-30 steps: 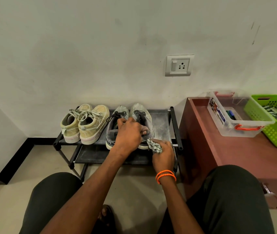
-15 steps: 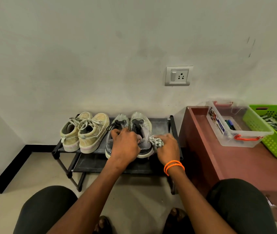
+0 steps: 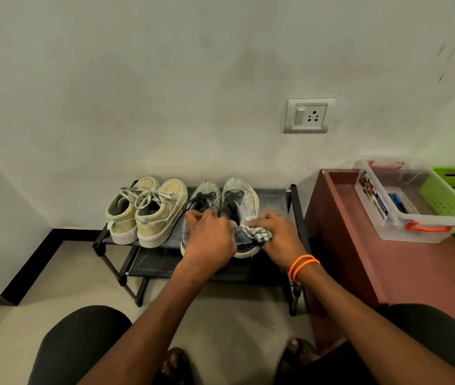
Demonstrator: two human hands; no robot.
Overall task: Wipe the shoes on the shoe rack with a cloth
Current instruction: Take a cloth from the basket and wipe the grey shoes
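The right grey sneaker is steadied by the left hand; the checked cloth is pinched in the right hand. The sneaker could be pushed off the shoe rack by hard wiping.

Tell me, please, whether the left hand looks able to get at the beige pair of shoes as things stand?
Probably yes. The left hand rests on the grey shoes, right beside the beige shoes on the rack's top shelf, with nothing between them. It would have to let go first.
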